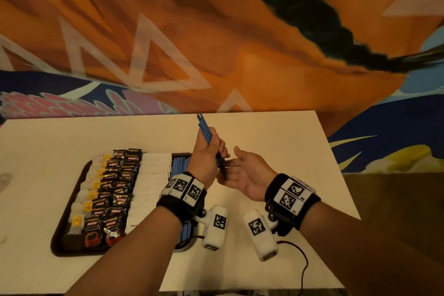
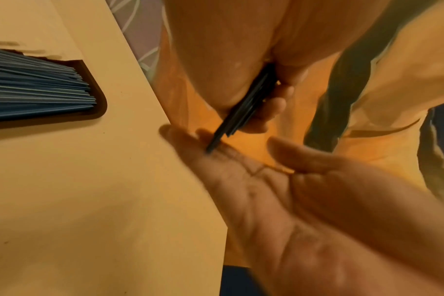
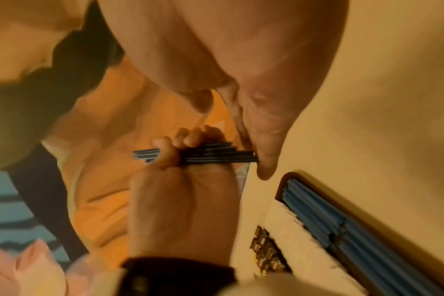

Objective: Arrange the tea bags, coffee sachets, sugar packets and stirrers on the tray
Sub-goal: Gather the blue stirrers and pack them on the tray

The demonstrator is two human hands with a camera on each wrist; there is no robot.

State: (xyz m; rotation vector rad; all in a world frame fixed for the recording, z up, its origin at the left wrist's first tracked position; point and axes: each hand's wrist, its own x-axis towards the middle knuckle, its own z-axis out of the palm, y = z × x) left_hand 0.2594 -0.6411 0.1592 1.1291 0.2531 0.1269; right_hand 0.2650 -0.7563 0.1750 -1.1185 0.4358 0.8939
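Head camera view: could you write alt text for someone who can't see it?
A person's left hand grips a bundle of blue stirrers upright, tapping their lower ends on the open right hand. Below, on a pale table, a dark tray holds rows of tea bags, coffee sachets, white sugar packets and more stirrers.

Dark brown tray [image 1: 69, 223], lower left of the head view: smooth, matt rim.
Black-and-red coffee sachets [image 1: 115, 190]: glossy, crinkled foil.
White sugar packets [image 1: 151, 175]: matt paper.
Thin blue stirrers [image 1: 179, 163]: smooth, plastic-looking.
Pale rectangular table [image 1: 276, 146]: smooth, matt.
Black wrist straps [image 1: 305, 209], lower centre: soft cloth.
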